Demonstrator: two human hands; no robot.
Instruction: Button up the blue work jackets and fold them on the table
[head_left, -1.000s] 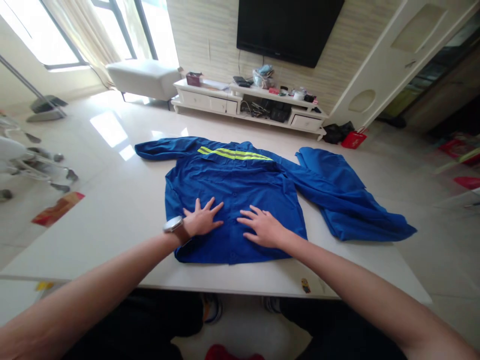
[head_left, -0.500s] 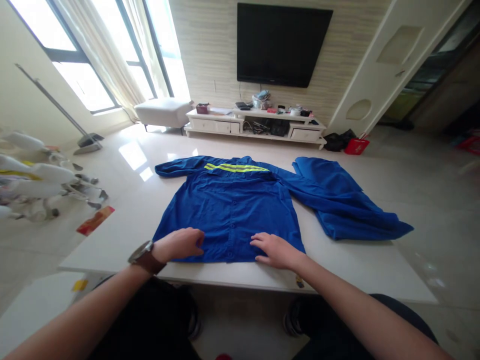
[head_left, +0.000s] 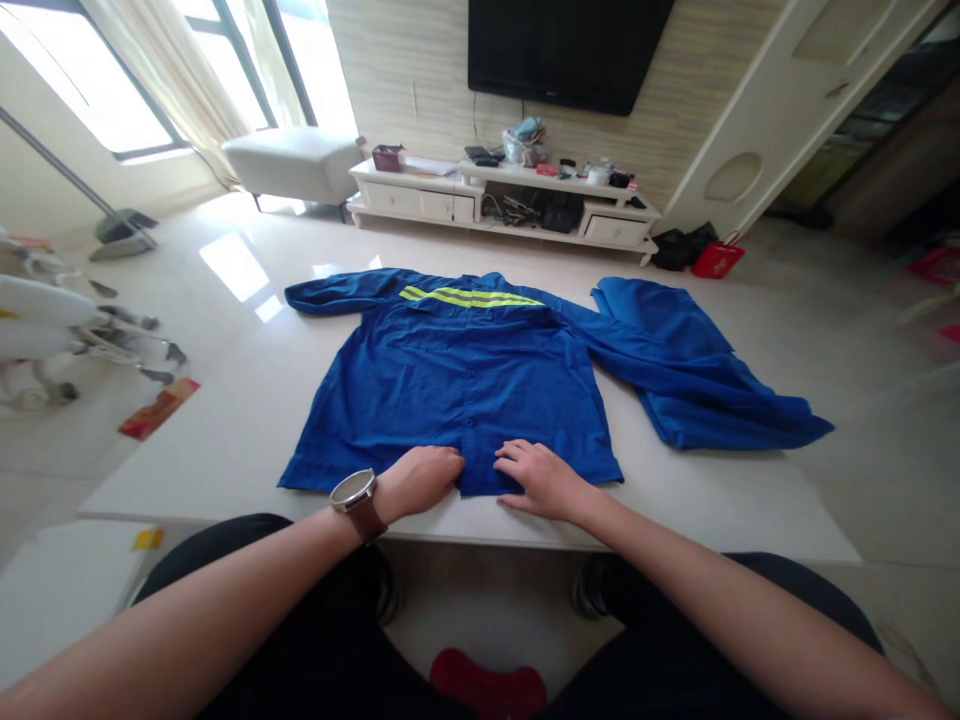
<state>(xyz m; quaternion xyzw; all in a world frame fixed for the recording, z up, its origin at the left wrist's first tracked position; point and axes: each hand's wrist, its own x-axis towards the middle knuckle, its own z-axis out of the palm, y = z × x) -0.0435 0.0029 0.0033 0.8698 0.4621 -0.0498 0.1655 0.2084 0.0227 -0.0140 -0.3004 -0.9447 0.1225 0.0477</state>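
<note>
A blue work jacket (head_left: 420, 390) lies spread front side up, with a yellow-green and grey reflective stripe across its chest and buttons down the middle. Its hem lies towards me, near the table's edge. My left hand (head_left: 424, 478), with a watch (head_left: 354, 488) on the wrist, is closed at the hem beside the button front; its fingertips are hidden and appear to pinch the cloth. My right hand (head_left: 541, 478) rests on the lower front just right of the buttons, fingers spread and bent, thumb near the hem.
The white table (head_left: 720, 500) carries the jacket and a second folded blue garment (head_left: 660, 310), over which one sleeve is laid. A red stool (head_left: 487, 685) is on the floor between my legs. Beyond the table stand a low TV cabinet (head_left: 420, 203) and a grey bench (head_left: 292, 160).
My left hand has moved right along the hem to the button front. The right hand stays nearly in place on the cloth. The view has tilted down.
</note>
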